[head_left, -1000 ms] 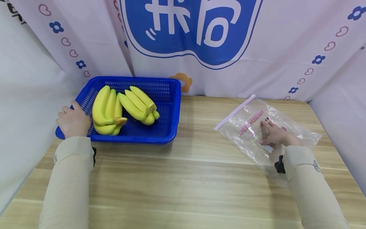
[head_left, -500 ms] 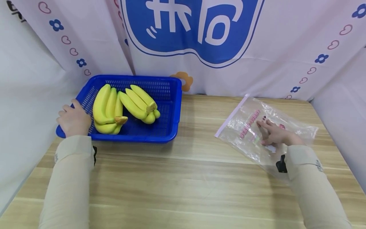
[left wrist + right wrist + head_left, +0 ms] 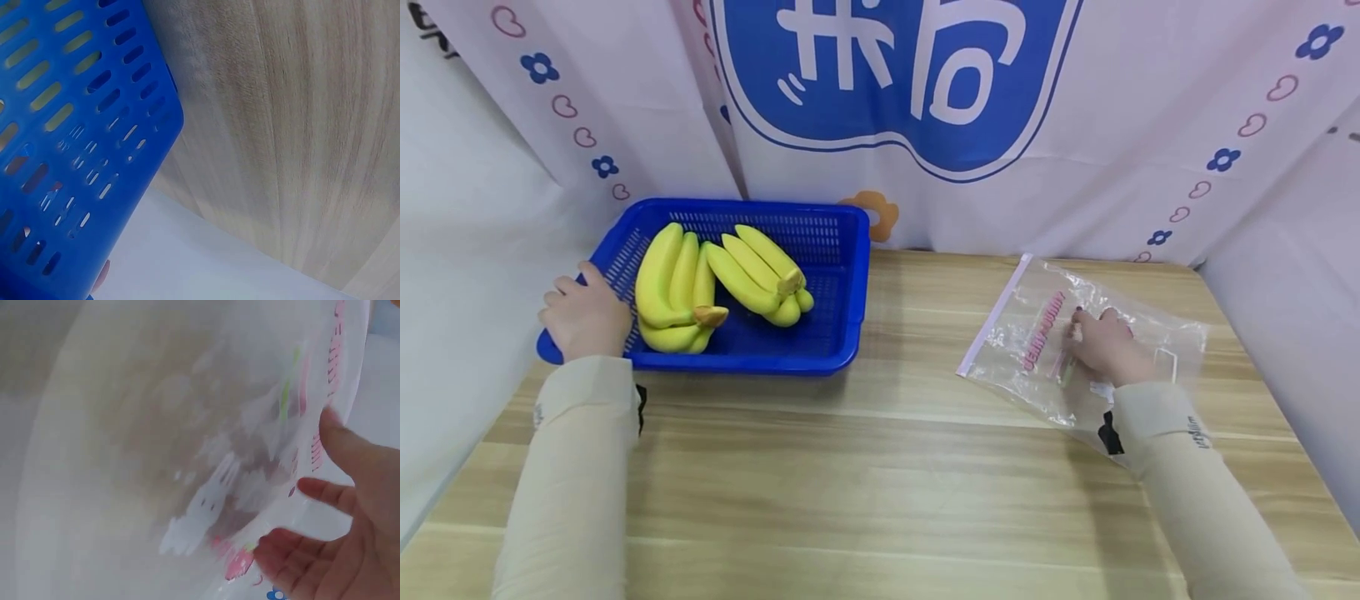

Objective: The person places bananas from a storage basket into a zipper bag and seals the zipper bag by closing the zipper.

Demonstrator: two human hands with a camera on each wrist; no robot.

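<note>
At the far left of the head view, my left hand [image 3: 587, 317] grips the left rim of a blue plastic basket [image 3: 752, 363]. Inside that basket lie two bunches of bananas [image 3: 673, 279], side by side. The left wrist view shows the slotted basket wall [image 3: 131, 131] close up, with most of my hand hidden behind it. On the right, my right hand [image 3: 1108, 346] touches a clear zip bag [image 3: 1011, 350] printed with pink letters. From the right wrist, the thumb and fingers [image 3: 275, 547] are spread apart against the plastic, beside a white rabbit print.
A wooden table [image 3: 880, 492] carries the basket and the bag. Behind it hangs a white cloth [image 3: 1120, 150] with blue and pink patterns. White side walls [image 3: 1285, 275] border the table on both sides.
My right hand has shifted slightly left, its fingers more bent, and the bag has slid left with it. The left hand still grips the basket, which looks unmoved on the table.
</note>
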